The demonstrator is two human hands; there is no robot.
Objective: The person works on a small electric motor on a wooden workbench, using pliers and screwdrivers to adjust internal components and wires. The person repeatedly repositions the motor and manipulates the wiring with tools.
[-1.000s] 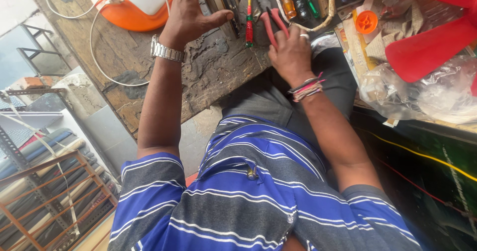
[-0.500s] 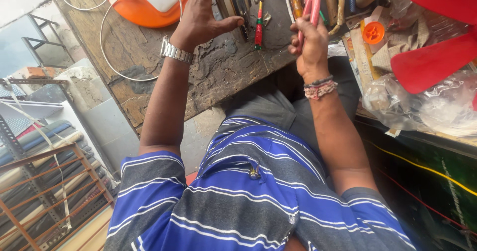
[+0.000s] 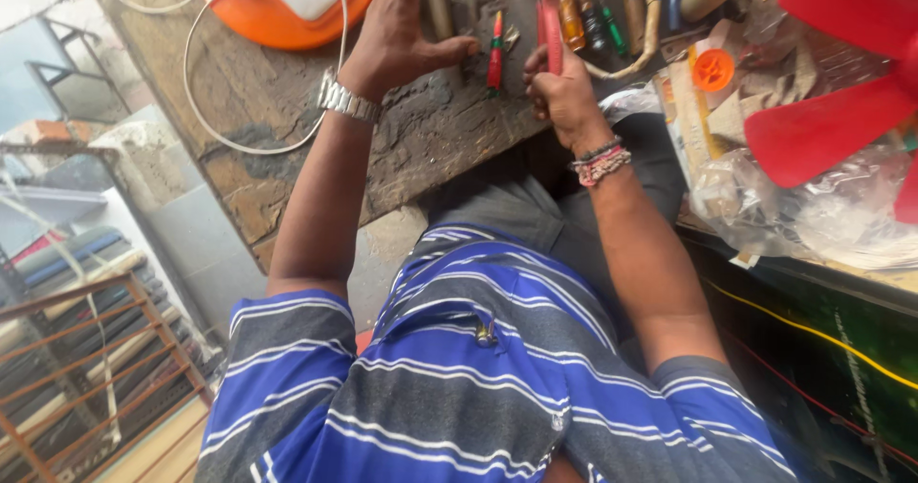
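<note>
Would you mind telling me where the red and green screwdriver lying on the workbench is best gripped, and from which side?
Probably by the red handle of the red and green screwdriver, its thickest part. It lies flat, pointing away from the person, between the left hand and the right hand. Coming from above, fingers on either side of the handle, looks the least obstructed.

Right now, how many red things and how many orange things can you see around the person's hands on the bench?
Red: 3 – tool handles gripped in the right hand, screwdriver by the left hand, fan blades.
Orange: 2 – appliance base, small cap.
Total: 5
</note>
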